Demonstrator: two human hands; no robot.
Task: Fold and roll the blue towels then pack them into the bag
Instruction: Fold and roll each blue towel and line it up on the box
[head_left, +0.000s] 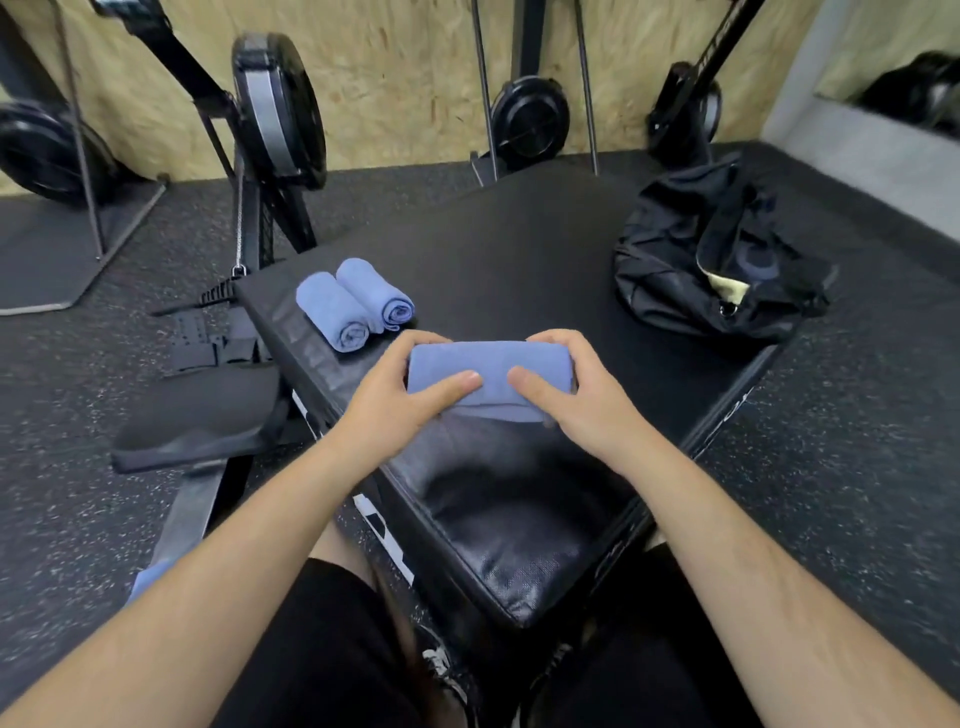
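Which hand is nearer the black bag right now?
Right. The right hand grips the right end of the towel, with the bag beyond it to the right; the left hand grips the left end, farther away.

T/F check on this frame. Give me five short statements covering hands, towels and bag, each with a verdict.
1. The left hand and right hand grip the same blue towel. True.
2. Three finished rolls lie off to the side. False: there are two rolled towels, on the left-hand side of the held one.
3. The black bag is open at its top. True.
4. The black bag sits on the floor. False: it rests on the far right corner of the padded box.
5. The rolled towels lie apart. False: they touch, side by side.
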